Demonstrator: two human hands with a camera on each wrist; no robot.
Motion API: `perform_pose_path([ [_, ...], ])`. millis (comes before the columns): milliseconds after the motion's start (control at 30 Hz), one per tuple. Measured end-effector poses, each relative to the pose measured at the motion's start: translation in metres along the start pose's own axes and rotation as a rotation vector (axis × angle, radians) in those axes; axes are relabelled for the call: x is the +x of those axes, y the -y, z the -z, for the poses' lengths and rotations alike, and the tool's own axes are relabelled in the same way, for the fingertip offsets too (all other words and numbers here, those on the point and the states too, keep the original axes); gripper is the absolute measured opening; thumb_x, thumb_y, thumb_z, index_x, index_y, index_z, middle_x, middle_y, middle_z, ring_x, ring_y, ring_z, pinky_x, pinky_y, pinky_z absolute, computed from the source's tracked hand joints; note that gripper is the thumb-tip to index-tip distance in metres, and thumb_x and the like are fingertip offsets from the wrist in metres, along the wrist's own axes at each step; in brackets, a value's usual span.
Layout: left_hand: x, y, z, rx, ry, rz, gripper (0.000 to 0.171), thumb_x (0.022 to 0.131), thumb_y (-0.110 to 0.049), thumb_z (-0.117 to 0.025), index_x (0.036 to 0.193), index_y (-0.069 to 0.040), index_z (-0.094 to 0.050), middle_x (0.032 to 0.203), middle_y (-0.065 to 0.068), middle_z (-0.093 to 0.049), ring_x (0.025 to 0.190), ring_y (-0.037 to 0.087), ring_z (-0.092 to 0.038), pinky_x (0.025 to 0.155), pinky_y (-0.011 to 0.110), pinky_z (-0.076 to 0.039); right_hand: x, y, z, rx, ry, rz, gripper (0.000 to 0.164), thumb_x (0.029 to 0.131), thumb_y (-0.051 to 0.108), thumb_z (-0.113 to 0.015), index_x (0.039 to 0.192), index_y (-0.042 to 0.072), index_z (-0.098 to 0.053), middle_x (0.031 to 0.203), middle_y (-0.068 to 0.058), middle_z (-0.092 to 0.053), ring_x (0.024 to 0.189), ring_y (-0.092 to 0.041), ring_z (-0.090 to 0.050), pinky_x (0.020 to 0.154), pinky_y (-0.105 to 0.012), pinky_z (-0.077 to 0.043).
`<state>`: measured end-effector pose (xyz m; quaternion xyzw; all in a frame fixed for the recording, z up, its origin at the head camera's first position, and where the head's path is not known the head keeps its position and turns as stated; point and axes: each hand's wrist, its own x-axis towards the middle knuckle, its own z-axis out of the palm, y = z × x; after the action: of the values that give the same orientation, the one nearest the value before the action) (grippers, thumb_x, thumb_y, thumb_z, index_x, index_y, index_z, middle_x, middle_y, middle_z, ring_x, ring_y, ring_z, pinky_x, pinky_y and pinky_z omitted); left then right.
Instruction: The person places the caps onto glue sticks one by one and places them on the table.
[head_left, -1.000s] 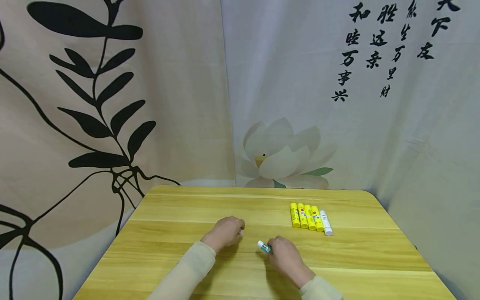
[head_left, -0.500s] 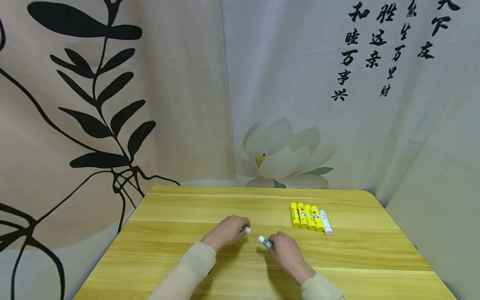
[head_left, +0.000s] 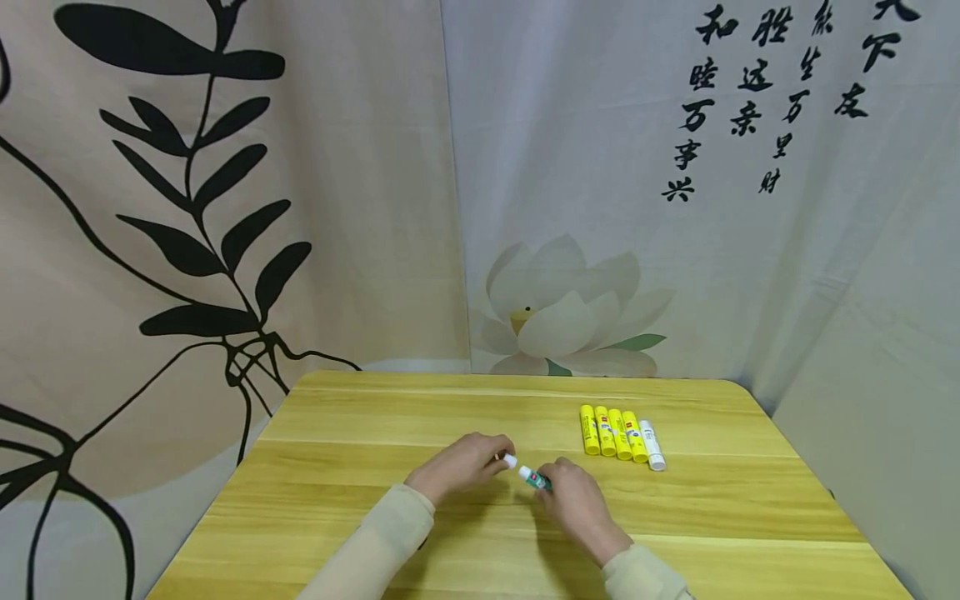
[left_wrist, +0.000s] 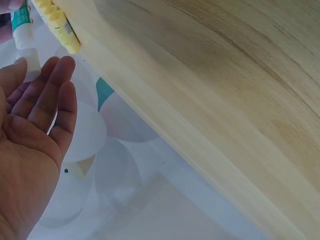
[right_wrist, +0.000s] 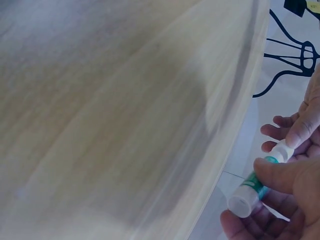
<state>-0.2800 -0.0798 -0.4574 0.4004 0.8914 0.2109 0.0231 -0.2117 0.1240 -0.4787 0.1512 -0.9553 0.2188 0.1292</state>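
Observation:
Over the middle of the table, my left hand (head_left: 463, 468) pinches a small white cap (head_left: 510, 460) between thumb and fingers. Facing it, my right hand (head_left: 579, 507) grips a green-and-white glue stick (head_left: 536, 478), its white end turned toward the cap. In the left wrist view, the cap (left_wrist: 32, 66) lies in line with the end of the glue stick (left_wrist: 21, 26), right at it. Seen from the right wrist, the thumb presses on the green label of the glue stick (right_wrist: 255, 184), and its round white base faces the camera.
Several yellow glue sticks (head_left: 611, 433) lie side by side toward the back right of the wooden table (head_left: 360, 425). A white glue stick (head_left: 652, 446) lies at the right end of their row. Behind the table hangs a printed curtain (head_left: 375, 208).
My left hand has moved right, bringing the white cap out into view and close to the glue stick's end. The right hand has shifted only slightly. The row of glue sticks is unchanged.

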Motion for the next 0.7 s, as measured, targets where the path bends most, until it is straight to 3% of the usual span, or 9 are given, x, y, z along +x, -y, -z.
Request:
perform_pose_path([
  [167, 0.001, -0.003, 0.000, -0.001, 0.018, -0.004, 0.014, 0.100, -0.018, -0.061, 0.112, -0.012, -0.064, 0.095, -0.005, -0.068, 0.068, 0.000, -0.051, 0.063, 0.016, -0.047, 0.001, 0.001, 0.001, -0.003, -0.005, -0.002, 0.017, 0.078, 0.007, -0.081, 0.092, 0.005, -0.072, 0.076, 0.003, -0.054, 0.065, -0.009, -0.048, 0.057, -0.026, -0.045],
  [400, 0.001, -0.006, -0.001, -0.008, 0.028, -0.043, 0.018, 0.100, -0.018, -0.060, 0.116, -0.012, -0.064, 0.103, -0.004, -0.070, 0.083, -0.002, -0.060, 0.072, 0.015, -0.050, 0.002, 0.005, 0.003, 0.023, -0.012, 0.028, 0.018, 0.081, 0.008, -0.081, 0.096, 0.004, -0.073, 0.079, 0.001, -0.057, 0.067, -0.008, -0.050, 0.057, -0.025, -0.046],
  [700, 0.003, -0.012, 0.007, 0.043, 0.029, -0.074, 0.013, 0.101, -0.016, -0.059, 0.111, -0.011, -0.065, 0.096, -0.006, -0.069, 0.072, -0.002, -0.054, 0.067, 0.015, -0.047, 0.005, 0.003, 0.002, 0.098, 0.010, 0.044, 0.018, 0.087, 0.010, -0.076, 0.102, 0.001, -0.072, 0.084, 0.000, -0.060, 0.067, -0.007, -0.051, 0.057, -0.023, -0.045],
])
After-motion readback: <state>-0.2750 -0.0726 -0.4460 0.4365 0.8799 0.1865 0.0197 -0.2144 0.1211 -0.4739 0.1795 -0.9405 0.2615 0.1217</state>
